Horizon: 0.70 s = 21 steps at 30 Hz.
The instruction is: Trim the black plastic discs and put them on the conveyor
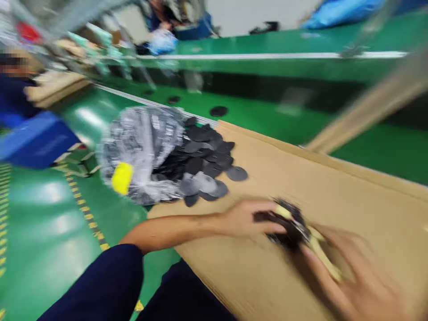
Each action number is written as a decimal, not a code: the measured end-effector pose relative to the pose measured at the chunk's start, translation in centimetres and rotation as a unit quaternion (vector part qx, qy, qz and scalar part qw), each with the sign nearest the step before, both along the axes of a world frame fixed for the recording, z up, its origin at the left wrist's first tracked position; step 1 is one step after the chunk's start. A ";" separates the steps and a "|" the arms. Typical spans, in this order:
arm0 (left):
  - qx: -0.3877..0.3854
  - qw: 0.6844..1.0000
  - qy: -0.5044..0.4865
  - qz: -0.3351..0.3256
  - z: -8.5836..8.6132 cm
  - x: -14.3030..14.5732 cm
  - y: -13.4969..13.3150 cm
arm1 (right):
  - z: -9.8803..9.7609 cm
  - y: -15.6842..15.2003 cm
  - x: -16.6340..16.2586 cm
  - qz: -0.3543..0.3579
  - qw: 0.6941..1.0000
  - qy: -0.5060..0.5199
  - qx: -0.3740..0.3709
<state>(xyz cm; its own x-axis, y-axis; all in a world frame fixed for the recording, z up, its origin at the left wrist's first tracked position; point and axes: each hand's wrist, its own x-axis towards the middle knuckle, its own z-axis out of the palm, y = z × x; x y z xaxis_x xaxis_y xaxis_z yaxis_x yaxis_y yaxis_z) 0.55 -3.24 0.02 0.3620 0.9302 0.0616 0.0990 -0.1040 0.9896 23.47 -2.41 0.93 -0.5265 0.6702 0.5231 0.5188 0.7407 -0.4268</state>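
Observation:
My left hand (249, 219) reaches across a sheet of brown cardboard (334, 187) and closes on a small stack of dark round discs (284, 225). My right hand (354, 276) comes in from the lower right, badly smeared by motion, with a pale yellow strip-like thing (321, 254) at its fingers next to the same stack. A heap of loose dark discs (203, 160) spills out of a clear plastic bag (143, 151) with a yellow label (122, 178) at the cardboard's left end.
A green conveyor belt (267, 116) runs behind the cardboard with a few stray discs on it. A blue box (36, 140) stands on the green floor at left. Another person in dark blue sits at far left.

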 end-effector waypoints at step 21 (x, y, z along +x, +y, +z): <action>0.175 0.982 -0.026 0.063 -0.5 -0.3 -0.8 | 0.8 -1.5 0.8 0.021 0.992 0.073 -0.096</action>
<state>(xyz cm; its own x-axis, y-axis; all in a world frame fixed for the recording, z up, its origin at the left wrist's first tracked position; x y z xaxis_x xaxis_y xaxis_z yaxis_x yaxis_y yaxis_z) 0.29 -4.04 -0.53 0.2330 0.8862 0.4006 0.0832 -0.4285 0.8997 24.27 -3.92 1.68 -0.4845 0.7439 0.4602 0.4105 0.6579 -0.6313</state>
